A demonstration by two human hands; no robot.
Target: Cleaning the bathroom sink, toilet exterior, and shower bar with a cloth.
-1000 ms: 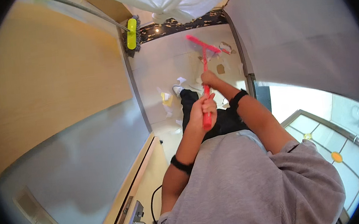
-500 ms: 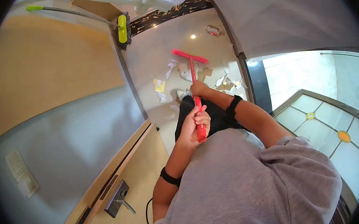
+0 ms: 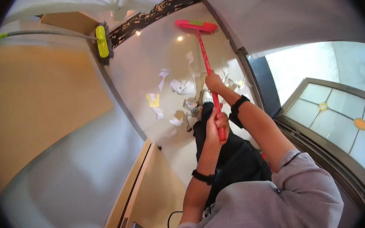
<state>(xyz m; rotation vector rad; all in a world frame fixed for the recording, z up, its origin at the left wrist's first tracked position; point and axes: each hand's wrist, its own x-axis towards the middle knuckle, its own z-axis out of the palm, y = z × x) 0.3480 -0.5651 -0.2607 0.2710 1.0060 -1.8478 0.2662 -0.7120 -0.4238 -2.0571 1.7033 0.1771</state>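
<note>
I hold a red push broom with both hands. My left hand grips the top end of the red handle, close to my body. My right hand grips the handle further down. The red broom head rests far out on the pale tiled floor, near a dark patterned strip. Torn white and yellow paper scraps lie scattered on the floor between the broom head and my feet. I wear black trousers and a grey top.
A yellow-green mop head on a grey pole leans by the beige wall at left. A wooden door with a metal handle stands at lower left. A glazed door with coloured panes is at right.
The broom head has moved farther away across the floor as my arms stretched out. The view has shifted, showing more scattered paper.
</note>
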